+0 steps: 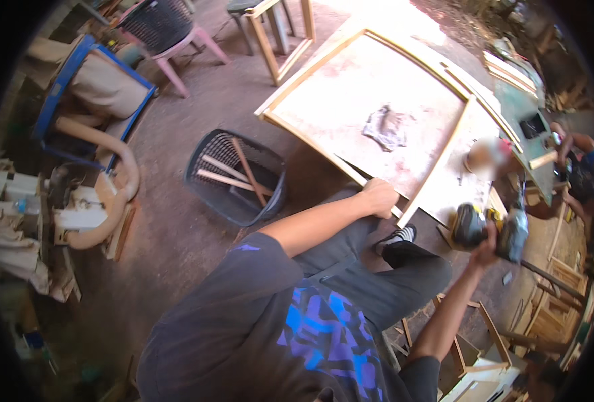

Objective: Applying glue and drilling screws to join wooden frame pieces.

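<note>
My left hand (379, 197) is closed on the near edge of a light wooden frame (438, 157). A pale panel (337, 80) lies within that frame, with a crumpled, stained cloth (386, 127) on it. Off to the right, my right hand (486, 248) is wrapped around the handle of a cordless drill. The drill's blue-grey body (513, 234) points away from me, and a black and yellow block (470, 224) shows on the other side of my fingers. The drill is apart from the frame; its tip is hard to make out.
A dark plastic basket (200, 181) holding wooden sticks stands on the floor at left. Beyond it are a pink chair (173, 70) and a blue-framed machine (55, 100) with a hose. A person (488, 157) is across the panel, another (582, 161) farther right. Wooden frames (491, 335) lie at lower right.
</note>
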The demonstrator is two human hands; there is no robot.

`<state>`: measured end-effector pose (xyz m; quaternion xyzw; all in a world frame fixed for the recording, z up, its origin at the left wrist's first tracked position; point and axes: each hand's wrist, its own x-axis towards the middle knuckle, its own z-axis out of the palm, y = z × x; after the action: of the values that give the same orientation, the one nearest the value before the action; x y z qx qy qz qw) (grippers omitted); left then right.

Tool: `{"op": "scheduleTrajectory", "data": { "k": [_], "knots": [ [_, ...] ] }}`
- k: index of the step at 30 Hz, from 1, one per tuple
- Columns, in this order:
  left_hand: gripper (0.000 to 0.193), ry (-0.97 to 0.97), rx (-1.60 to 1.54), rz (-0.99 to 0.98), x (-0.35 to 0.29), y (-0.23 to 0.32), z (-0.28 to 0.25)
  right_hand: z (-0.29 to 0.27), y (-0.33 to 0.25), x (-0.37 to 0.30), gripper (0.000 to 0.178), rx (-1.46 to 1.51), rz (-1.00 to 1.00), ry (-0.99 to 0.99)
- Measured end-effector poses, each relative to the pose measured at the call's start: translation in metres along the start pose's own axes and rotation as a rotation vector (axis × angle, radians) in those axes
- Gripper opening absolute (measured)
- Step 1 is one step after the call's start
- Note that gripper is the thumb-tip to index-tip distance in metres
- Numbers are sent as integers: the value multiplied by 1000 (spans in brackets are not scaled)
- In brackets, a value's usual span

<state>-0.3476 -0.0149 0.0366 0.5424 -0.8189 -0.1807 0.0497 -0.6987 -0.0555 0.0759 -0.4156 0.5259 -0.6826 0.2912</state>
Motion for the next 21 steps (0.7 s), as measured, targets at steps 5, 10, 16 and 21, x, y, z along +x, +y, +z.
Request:
{"op": "scheduleTrajectory", "data": {
  "k": [5, 10, 16, 21],
  "knots": [
    [16, 118, -71, 53, 5, 0, 9, 59, 34, 23, 32, -231, -268, 303],
    [15, 262, -127, 84, 26, 12, 6, 65, 17, 26, 33, -350, -206, 242],
    [33, 516, -212, 97, 26, 43, -26, 47, 2, -68, 46, -501, -241, 356],
    [46, 605, -421, 32, 0, -20, -73, 40, 7, -143, 33, -540, -112, 65]
  ]
}}
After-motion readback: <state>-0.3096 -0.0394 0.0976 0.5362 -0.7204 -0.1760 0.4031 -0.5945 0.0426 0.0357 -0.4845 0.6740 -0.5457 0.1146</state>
